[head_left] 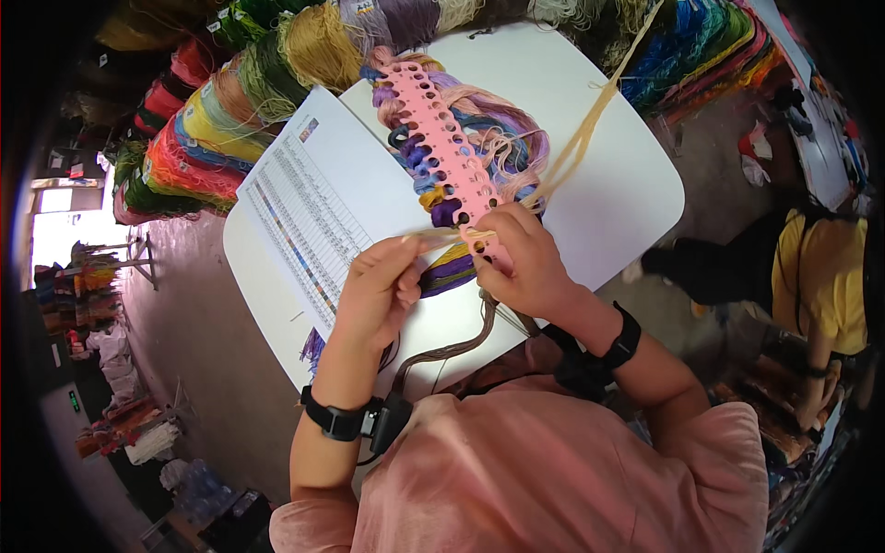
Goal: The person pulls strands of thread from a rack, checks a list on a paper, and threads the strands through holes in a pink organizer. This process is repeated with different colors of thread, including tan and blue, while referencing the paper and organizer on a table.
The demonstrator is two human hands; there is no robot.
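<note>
The pink board (pixel 441 138), long and pierced with holes, lies on the white table (pixel 636 180), its far end close to the far edge and its near end short of the edge by the person's body. Looped skeins (pixel 498 129) hang along its sides. The right hand (pixel 493 247) is closed around the board's near end, thumb on one side and fingers on the other. The left hand (pixel 398 251) pinches pale thread (pixel 584 132) between thumb and forefinger; the strand passes by the right hand and runs out over the table's far right edge.

The board looks thin, light and fairly stiff, perhaps liable to flex between its holes, so it is probably best held by a solid margin at the near end. The thread seems soft, nearly weightless and apt to slip or fray; a fingertip pinch close to the hole should suit it, with all strands gathered. The skeins look limp and easily snagged. A printed sheet (pixel 300 198) lies toward the table's left corner, beside the board.
</note>
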